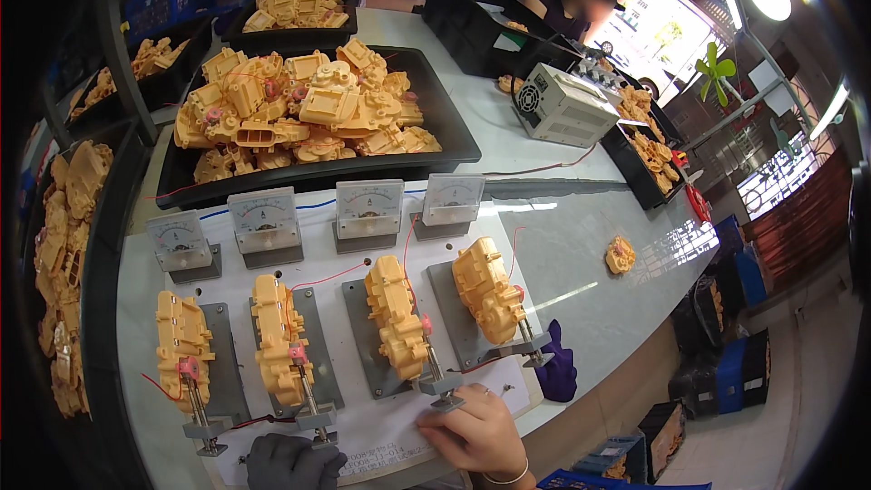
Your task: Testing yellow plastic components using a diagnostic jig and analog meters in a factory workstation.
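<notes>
Four cream-yellow plastic gear housings stand in a row on grey fixture plates: a leftmost housing (181, 340), a second housing (279, 336), a third housing (395, 308) and a rightmost housing (487, 286). Metal pins run from pink parts to a small grey clamp at each lower end. My right hand (476, 431), bare, has its fingers closed at the third housing's clamp (442, 387). In a grey glove, my left hand (295, 465) is curled just below the second clamp (318, 419); what its fingers hold, if anything, is hidden.
Several analog meters (367, 204) stand behind the fixtures. A black tray (445, 122) heaped with yellow housings lies beyond. A purple glove-like thing (557, 367) rests at the right table edge. Farther off are a loose housing (620, 255), a power supply (562, 107) and a person (558, 9).
</notes>
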A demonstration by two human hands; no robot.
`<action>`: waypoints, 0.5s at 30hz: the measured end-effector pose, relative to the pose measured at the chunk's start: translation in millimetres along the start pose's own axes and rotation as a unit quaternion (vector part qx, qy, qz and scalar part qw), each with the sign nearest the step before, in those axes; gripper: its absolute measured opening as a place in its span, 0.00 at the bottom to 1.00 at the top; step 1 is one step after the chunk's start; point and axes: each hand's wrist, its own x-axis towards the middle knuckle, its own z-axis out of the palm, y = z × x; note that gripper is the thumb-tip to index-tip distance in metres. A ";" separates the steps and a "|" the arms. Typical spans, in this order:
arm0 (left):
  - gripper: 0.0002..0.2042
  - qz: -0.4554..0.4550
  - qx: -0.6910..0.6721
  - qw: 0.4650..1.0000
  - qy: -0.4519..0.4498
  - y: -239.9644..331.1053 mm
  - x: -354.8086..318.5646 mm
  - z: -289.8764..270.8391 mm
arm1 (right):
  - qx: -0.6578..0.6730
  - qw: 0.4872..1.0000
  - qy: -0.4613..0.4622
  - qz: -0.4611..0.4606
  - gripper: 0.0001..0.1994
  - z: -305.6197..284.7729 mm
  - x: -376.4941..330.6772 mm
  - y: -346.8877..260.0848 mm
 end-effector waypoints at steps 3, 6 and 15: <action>0.07 0.000 0.002 1.000 -0.001 0.5 0.2 -0.3 | 0.004 1.000 0.000 -0.002 0.07 0.1 0.4 0.0; 0.07 0.001 -0.001 1.000 -0.002 0.0 0.3 0.0 | 0.003 1.000 -0.002 0.002 0.07 -0.2 -0.3 0.3; 0.07 -0.003 0.004 1.000 -0.001 0.2 -0.2 -0.1 | 0.005 1.000 0.003 0.007 0.07 0.2 0.0 -0.9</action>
